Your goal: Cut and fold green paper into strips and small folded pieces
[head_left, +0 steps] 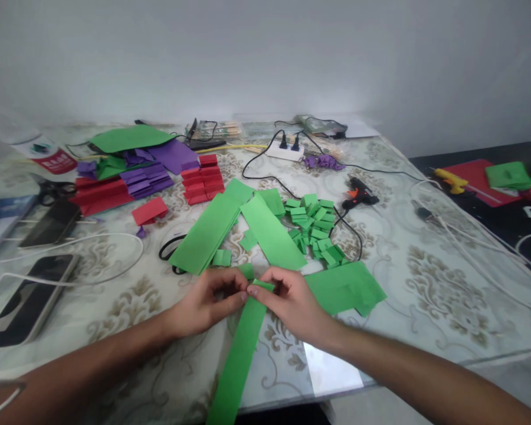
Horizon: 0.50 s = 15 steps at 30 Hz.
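Observation:
A long green paper strip hangs toward me over the table's near edge, its far end pinched between my two hands. My left hand grips the left corner of that end with thumb and forefinger. On the other corner, my right hand presses its thumb on top, where a short fold shows. Just beyond my hands lie a stack of green strips and another green strip. A heap of small folded green pieces sits behind, and wider green paper rests beside my right hand.
At the left are phones, scissors, a bottle and folded red and purple paper. Toward the back stands a power strip with black cords. A black glue gun lies right of the heap; white cables cross the right side.

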{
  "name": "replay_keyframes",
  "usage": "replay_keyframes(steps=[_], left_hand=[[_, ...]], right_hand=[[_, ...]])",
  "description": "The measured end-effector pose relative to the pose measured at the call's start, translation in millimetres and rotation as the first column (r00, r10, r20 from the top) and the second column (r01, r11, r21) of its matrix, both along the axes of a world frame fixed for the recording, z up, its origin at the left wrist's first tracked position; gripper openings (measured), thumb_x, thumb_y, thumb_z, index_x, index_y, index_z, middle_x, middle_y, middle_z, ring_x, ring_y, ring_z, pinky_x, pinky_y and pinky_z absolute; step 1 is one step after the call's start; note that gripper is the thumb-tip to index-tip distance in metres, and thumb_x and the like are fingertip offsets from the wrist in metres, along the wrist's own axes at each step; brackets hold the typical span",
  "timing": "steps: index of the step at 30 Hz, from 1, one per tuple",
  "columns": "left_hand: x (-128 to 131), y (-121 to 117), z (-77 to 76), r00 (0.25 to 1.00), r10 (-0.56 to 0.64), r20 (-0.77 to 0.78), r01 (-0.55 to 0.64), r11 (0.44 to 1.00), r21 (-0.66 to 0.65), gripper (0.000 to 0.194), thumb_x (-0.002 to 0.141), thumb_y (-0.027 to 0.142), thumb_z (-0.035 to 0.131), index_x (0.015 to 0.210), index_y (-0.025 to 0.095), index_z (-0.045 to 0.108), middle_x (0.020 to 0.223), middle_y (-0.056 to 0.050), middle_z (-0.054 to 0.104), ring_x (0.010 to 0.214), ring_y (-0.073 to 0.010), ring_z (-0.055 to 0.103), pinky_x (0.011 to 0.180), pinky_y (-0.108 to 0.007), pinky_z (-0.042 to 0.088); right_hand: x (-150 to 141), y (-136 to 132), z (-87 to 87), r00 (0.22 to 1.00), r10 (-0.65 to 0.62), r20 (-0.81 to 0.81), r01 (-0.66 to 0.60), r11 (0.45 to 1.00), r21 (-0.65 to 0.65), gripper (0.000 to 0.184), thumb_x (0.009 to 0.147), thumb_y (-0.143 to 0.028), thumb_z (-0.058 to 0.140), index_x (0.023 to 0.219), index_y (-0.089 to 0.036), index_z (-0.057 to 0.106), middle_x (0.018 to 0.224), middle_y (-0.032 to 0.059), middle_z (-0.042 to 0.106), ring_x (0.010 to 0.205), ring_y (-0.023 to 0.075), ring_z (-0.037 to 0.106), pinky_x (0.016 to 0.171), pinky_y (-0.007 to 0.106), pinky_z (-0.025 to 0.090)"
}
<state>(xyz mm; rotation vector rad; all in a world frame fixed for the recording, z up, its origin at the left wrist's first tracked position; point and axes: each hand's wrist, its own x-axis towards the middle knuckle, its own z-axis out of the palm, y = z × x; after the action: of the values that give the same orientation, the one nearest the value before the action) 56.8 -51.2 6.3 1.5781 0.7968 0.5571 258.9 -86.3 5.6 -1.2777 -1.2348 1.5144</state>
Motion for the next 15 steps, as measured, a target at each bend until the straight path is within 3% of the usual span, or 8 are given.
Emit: replay_keyframes(steps=[15], left_hand=[[0.6,0.7,1.7,0.999,-0.024,-0.034,0.025,0.999,0.029,0.023,0.096,0.033,0.060,0.085,0.014,0.063,0.072,0.000,0.055,0.067,-0.0131,0.048,0.061,-0.023,0.038]], right_hand=[[-0.3,-0.2,8.6,0.995,-0.035,-0.094,0.029,0.998,-0.065,0.045,0.074,-0.058,0.082,0.068,-0.020,0.059,0.059,-0.0058,0.045,0.057,0.0110,0.038,0.054,0.026,0.028]])
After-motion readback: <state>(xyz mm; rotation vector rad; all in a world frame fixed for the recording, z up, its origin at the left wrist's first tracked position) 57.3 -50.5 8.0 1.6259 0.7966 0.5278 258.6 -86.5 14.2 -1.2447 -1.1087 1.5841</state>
